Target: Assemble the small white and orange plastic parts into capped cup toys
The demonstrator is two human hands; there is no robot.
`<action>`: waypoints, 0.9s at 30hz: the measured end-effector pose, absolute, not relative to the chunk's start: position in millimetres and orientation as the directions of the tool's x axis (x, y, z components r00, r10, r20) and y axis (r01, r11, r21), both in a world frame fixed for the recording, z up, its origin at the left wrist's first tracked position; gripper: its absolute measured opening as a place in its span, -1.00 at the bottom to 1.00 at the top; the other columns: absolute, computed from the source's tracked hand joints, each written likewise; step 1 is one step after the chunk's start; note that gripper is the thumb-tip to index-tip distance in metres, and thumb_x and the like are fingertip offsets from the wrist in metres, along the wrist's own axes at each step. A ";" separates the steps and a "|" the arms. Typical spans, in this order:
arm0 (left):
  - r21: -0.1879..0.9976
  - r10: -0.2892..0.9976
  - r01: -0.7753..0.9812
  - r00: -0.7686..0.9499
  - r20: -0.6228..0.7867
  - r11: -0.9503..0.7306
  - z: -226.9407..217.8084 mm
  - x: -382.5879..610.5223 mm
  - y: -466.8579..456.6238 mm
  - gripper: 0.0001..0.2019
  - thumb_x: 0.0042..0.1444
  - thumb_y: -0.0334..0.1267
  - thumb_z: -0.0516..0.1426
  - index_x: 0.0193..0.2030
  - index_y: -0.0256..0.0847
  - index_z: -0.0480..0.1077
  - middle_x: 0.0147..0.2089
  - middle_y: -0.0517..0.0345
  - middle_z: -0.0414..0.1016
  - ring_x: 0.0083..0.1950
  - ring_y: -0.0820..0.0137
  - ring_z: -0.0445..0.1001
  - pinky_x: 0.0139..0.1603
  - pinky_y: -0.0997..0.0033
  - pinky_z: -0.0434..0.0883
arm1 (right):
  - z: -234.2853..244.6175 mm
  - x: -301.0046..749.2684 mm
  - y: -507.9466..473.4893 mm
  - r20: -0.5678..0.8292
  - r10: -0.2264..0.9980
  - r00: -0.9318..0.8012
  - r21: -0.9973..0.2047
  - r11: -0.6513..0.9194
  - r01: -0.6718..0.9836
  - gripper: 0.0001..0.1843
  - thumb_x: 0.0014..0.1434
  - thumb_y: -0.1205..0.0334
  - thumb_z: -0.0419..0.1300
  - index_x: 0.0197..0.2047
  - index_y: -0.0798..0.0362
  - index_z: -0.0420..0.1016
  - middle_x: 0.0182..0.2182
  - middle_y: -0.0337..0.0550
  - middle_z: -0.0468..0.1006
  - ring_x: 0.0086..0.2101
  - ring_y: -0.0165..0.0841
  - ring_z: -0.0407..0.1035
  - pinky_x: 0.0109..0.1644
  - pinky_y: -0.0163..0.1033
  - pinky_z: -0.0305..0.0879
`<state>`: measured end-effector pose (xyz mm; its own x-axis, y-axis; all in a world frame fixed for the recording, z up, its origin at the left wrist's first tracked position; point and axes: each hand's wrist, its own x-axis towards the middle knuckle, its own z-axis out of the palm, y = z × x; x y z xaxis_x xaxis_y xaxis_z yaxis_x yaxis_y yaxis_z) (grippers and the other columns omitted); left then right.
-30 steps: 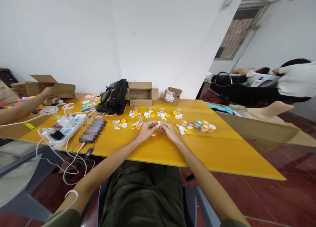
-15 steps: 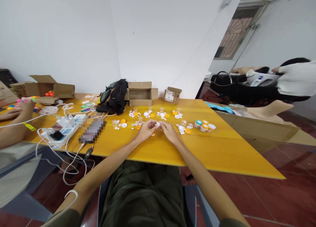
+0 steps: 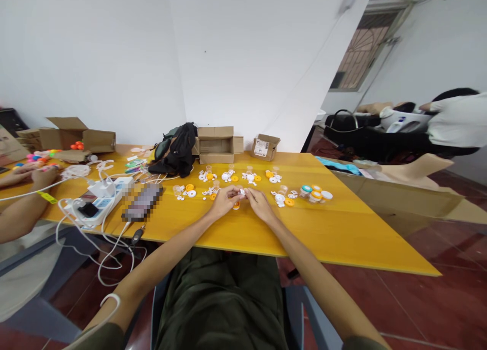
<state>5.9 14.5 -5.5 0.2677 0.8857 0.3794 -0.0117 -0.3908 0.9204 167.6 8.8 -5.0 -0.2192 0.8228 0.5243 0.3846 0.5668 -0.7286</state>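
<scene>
My left hand [image 3: 225, 202] and my right hand [image 3: 259, 203] meet above the middle of the table, fingertips pinched on a small white plastic piece [image 3: 242, 191] with dark spots or holes. An orange ring-like part [image 3: 236, 205] shows on the table below the fingers, partly covered by my left hand. Around both hands lie groups of small white discs, orange rings and clear cups, such as a clear cup [image 3: 283, 189] with an orange ring [image 3: 289, 202] to the right, and a white disc [image 3: 192, 193] to the left.
Several capped clear jars [image 3: 315, 195] stand together at right. Cardboard boxes [image 3: 215, 144] and a black backpack [image 3: 177, 149] line the wall. A power strip [image 3: 101, 200] with tangled white cables and a phone [image 3: 143, 202] lie at left. A co-worker's hands [image 3: 43, 176] handle colourful pieces at far left.
The white piece has turned and dropped slightly between my fingertips; both hands stay nearly in place. The co-worker's raised hand has come down towards the table.
</scene>
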 end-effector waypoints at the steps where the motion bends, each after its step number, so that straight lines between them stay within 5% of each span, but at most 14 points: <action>1: 0.923 0.888 -0.015 0.266 0.374 -0.384 -5.3 6.1 14.3 -0.73 -0.02 -0.08 0.39 -0.35 -0.23 0.51 -0.29 0.10 0.64 -0.26 0.35 0.60 -0.13 0.35 0.53 | -5.0 167.5 8.9 0.525 0.822 -0.223 -0.735 0.569 0.369 -0.49 0.33 -0.21 -0.08 -0.50 -0.07 0.24 -0.55 -0.21 0.45 -0.49 -0.27 0.30 -0.36 -0.21 0.24; 10: 0.878 0.870 0.103 0.228 0.436 -0.467 -4.4 5.8 14.3 -0.90 0.06 -0.27 0.32 -0.28 -0.21 0.58 -0.26 0.12 0.66 -0.28 0.37 0.57 -0.21 0.41 0.50 | 2.5 168.1 5.9 0.508 0.852 -0.127 -0.784 0.519 0.341 -0.43 0.26 -0.32 -0.06 -0.53 -0.06 0.27 -0.58 -0.21 0.42 -0.48 -0.27 0.32 -0.33 -0.19 0.29; 17: 0.760 0.831 0.337 0.225 0.508 -0.556 -1.8 5.0 14.1 -0.82 0.02 -0.42 0.30 -0.22 -0.14 0.63 -0.24 0.14 0.64 -0.29 0.39 0.52 -0.14 0.37 0.49 | 3.8 170.3 8.7 0.345 0.938 -0.004 -0.918 0.339 0.205 -0.34 0.09 -0.51 0.03 -0.51 -0.05 0.37 -0.59 -0.22 0.45 -0.56 -0.31 0.33 -0.49 -0.21 0.31; 27: 0.765 0.850 0.372 0.222 0.477 -0.526 -9.6 4.8 19.8 -0.81 0.01 -0.42 0.26 -0.24 -0.13 0.64 -0.38 0.18 0.58 -0.36 0.34 0.48 -0.24 0.37 0.45 | -7.9 172.7 16.5 0.184 0.979 -0.089 -0.980 0.190 0.062 -0.39 0.01 -0.46 0.20 -0.48 -0.03 0.38 -0.57 -0.17 0.54 -0.60 -0.34 0.43 -0.55 -0.26 0.42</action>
